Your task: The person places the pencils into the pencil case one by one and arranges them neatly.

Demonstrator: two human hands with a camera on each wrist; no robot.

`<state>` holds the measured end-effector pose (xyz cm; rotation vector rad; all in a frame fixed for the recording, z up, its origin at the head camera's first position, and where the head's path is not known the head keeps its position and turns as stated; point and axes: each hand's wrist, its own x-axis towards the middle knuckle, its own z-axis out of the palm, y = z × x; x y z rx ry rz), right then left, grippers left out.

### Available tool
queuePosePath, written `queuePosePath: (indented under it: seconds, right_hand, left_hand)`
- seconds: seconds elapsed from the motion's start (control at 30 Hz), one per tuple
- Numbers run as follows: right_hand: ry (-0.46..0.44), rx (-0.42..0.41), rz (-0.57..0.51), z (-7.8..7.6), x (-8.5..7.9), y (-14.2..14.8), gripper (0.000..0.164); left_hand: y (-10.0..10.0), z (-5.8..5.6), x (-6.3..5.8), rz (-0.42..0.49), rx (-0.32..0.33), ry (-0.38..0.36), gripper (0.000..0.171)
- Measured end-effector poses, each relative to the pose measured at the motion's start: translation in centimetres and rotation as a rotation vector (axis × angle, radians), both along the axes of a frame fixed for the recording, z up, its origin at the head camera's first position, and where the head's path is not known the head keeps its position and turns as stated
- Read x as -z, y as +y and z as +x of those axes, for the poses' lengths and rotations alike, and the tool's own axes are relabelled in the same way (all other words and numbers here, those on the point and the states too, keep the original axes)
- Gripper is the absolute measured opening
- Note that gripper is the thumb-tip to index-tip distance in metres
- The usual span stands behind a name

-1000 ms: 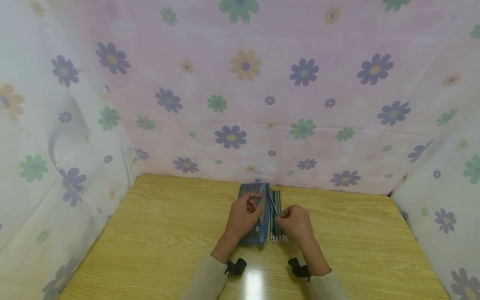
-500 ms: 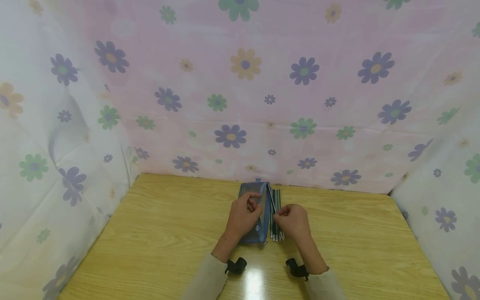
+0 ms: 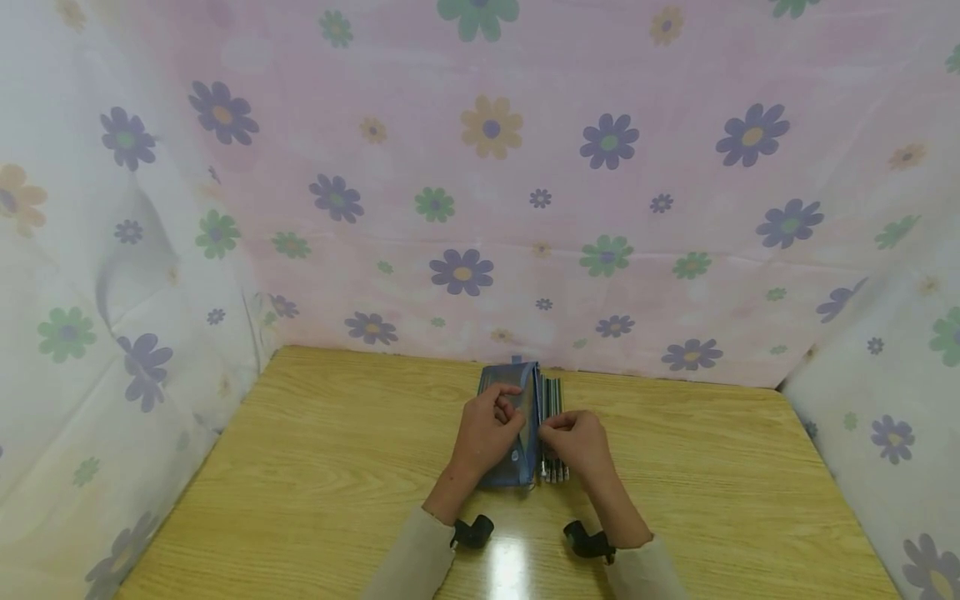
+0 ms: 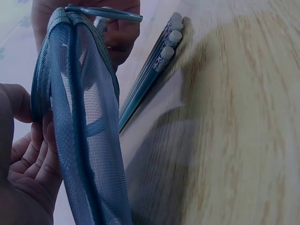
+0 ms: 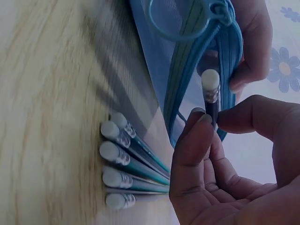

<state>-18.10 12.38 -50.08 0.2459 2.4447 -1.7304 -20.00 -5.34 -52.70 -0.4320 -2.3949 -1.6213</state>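
A blue mesh zip pencil case (image 3: 506,381) lies on the table with its zipped mouth open toward the right. My left hand (image 3: 487,433) rests over it, and in the left wrist view the thumb and fingers pinch one edge of the mouth. With thumb and fingertips, my right hand (image 3: 581,442) pinches a dark pencil (image 5: 211,89) near its white eraser. The eraser end shows at the mouth; the pencil's front part is hidden inside the case. Just right of the case, several dark green pencils (image 3: 555,392) lie side by side, erasers toward me.
A wooden table (image 3: 337,450) carries everything. Flower-printed cloth (image 3: 487,192) hangs behind the table and on both sides. A pull ring (image 5: 176,35) hangs from the case's zip. A black wrist device (image 3: 474,532) sits at each sleeve.
My right hand has moved left toward the case, and the held pencil has slid from a slant outside further into the mouth. My left hand has stayed in place.
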Motion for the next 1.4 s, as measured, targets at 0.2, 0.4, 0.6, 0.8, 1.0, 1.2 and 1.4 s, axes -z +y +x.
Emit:
queuePosePath:
  seconds: [0.2, 0.4, 0.6, 0.8, 1.0, 1.2, 1.4]
  right_hand:
    - [0.000, 0.008, -0.074, 0.0, 0.4, -0.3, 0.020]
    - [0.011, 0.021, -0.095, 0.0, 0.5, -0.6, 0.021]
    - [0.014, 0.021, -0.136, 0.1, 0.5, -0.8, 0.018]
    - [0.022, 0.020, -0.125, 0.2, 0.6, -1.0, 0.018]
    - [0.042, 0.016, -0.125, 0.3, 0.5, -1.0, 0.020]
    - [0.054, 0.005, -0.121, 0.4, 0.2, -1.0, 0.021]
    - [0.052, 0.001, -0.107, 0.5, 0.1, -1.1, 0.019]
  left_hand:
    - [0.1, 0.1, -0.1, -0.002, -0.006, -0.001, 0.029]
    - [0.2, 0.2, -0.1, -0.003, -0.002, -0.003, 0.029]
    - [0.3, 0.2, -0.2, 0.005, 0.008, -0.013, 0.029]
    - [0.3, 0.2, -0.2, 0.001, 0.004, -0.020, 0.029]
    - [0.4, 0.1, -0.2, -0.010, -0.005, -0.015, 0.030]
    - [0.3, 0.1, -0.2, -0.005, -0.001, -0.015, 0.031]
    - [0.2, 0.1, -0.2, 0.001, 0.000, -0.016, 0.031]
